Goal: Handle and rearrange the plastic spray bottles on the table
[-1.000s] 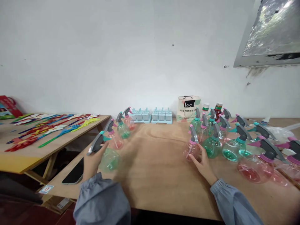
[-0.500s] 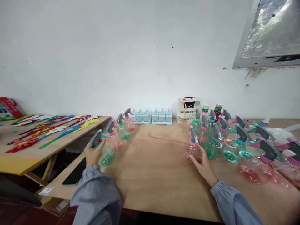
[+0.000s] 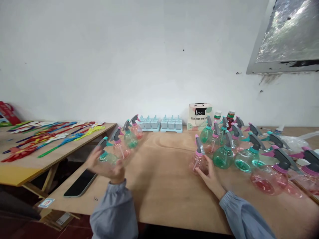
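My right hand (image 3: 211,176) has its fingers around the lower side of a pink spray bottle (image 3: 198,153) with a grey trigger head, which is upright at the table's middle right. Blurred by motion, my left hand (image 3: 107,169) is open in front of a green spray bottle (image 3: 108,157) and partly hides it. Behind that bottle a row runs back: a pink spray bottle (image 3: 121,149), a green one (image 3: 130,138) and another pink one (image 3: 137,130). Several more pink and green bottles crowd the right side, among them a green one (image 3: 223,156) near my right hand.
A black phone (image 3: 80,183) lies at the table's left edge. Two light-blue popsicle moulds (image 3: 171,124) and a paper bag (image 3: 198,119) stand by the wall. Red-filled jars (image 3: 230,117) are behind the right-hand bottles. Colourful flower-shaped crafts (image 3: 53,141) cover the left table.
My left hand has let go of the green spray bottle and moved right and down, its fingers spreading. My right hand has drawn the pink bottle slightly left, away from the right-hand group.
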`<state>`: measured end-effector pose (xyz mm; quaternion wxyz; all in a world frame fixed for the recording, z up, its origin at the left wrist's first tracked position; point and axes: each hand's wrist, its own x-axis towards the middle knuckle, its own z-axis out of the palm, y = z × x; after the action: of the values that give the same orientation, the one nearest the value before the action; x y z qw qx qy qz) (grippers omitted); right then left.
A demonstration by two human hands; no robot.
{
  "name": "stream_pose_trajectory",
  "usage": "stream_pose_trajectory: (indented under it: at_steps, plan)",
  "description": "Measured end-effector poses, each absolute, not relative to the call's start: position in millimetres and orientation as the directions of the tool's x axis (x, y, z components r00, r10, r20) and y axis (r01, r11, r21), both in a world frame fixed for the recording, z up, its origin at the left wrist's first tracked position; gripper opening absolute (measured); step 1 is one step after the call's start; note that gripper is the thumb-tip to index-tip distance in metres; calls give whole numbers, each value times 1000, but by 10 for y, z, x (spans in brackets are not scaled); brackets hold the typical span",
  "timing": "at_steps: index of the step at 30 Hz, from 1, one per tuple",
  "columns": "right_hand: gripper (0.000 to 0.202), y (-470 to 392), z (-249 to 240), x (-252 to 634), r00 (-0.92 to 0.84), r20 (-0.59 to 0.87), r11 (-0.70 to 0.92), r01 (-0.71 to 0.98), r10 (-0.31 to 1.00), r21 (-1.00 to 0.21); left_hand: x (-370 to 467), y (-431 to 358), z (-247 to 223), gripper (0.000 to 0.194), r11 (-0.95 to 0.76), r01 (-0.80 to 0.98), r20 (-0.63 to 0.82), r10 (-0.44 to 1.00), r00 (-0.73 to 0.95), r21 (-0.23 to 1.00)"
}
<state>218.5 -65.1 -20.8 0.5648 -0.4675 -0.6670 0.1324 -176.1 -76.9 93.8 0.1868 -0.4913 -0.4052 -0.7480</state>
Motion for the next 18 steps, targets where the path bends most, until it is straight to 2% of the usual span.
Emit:
stream_pose_trajectory:
  at_steps: [1,2,3,4,7,9,14,16,18]
  plan:
    - [68,-666,-203,2129,54,640,545,473,766,-692,-1510,-768,965,52,-655,648,897,110,-428,389]
    - [67,-679,-199,2069,32,655,564,475,755,-675,-1246,-760,977,48,-686,601,909,256,-328,410]
    - [67,-689,-198,2007,9,669,583,480,743,-655,-983,-745,974,53,-671,551,858,476,-193,496]
    - [67,-696,-199,1944,-17,680,601,484,733,-636,-735,-719,956,63,-653,490,775,627,-78,577]
    - [68,-708,-223,1772,-85,691,637,481,718,-602,-173,-582,848,101,-533,249,513,846,146,809]
    - [69,-713,-242,1698,-107,699,653,478,707,-587,26,-464,771,108,-454,124,418,877,237,882]
    - [68,-732,-129,1827,-142,737,683,521,660,-511,171,-287,648,89,-316,-128,338,913,229,940]
    - [62,-726,-4,2019,19,824,661,587,566,-468,172,-268,616,85,-275,-188,309,933,185,943]
    - [59,-691,123,2253,278,880,590,659,384,-466,152,-252,597,76,-294,-202,322,938,124,934]
